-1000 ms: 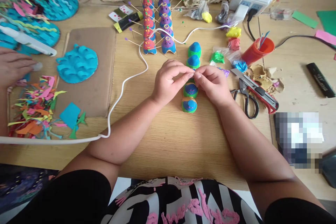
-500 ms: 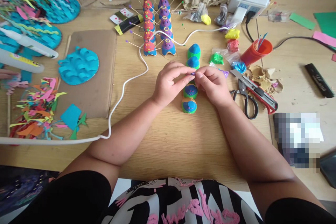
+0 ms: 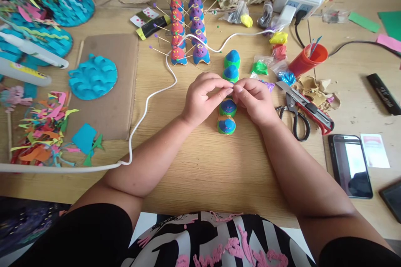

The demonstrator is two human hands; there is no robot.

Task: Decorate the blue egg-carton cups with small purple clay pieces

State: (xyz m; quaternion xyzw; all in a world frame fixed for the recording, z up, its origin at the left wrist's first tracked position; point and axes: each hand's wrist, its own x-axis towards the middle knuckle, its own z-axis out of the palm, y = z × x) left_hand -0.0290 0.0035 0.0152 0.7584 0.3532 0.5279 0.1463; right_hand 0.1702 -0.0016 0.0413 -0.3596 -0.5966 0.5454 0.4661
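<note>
My left hand [image 3: 203, 99] and my right hand [image 3: 255, 99] meet fingertip to fingertip, each in a pinch; whatever lies between the fingertips is too small to make out. Beneath them runs a caterpillar [image 3: 230, 74] of egg-carton bumps covered in blue and green clay, its middle hidden by my fingers. The nearest bump [image 3: 226, 125] and the one behind it [image 3: 228, 107] carry small facial features. Beyond my right hand lie bags of green clay [image 3: 259, 67], purple clay [image 3: 268, 86] and blue clay [image 3: 287, 78].
Scissors [image 3: 294, 114] and a red utility knife [image 3: 313, 110] lie right of my right hand. A white cable [image 3: 147, 104] crosses the table. Finished red [image 3: 178, 53] and purple [image 3: 201, 52] caterpillars with pin legs stand behind. A phone [image 3: 352, 167] rests at right, cardboard [image 3: 125, 91] at left.
A small purplish bit seen between my fingertips half a second ago is now hidden. Both hands stay almost in place, with the fingertips still pressed together; the view has shifted slightly.
</note>
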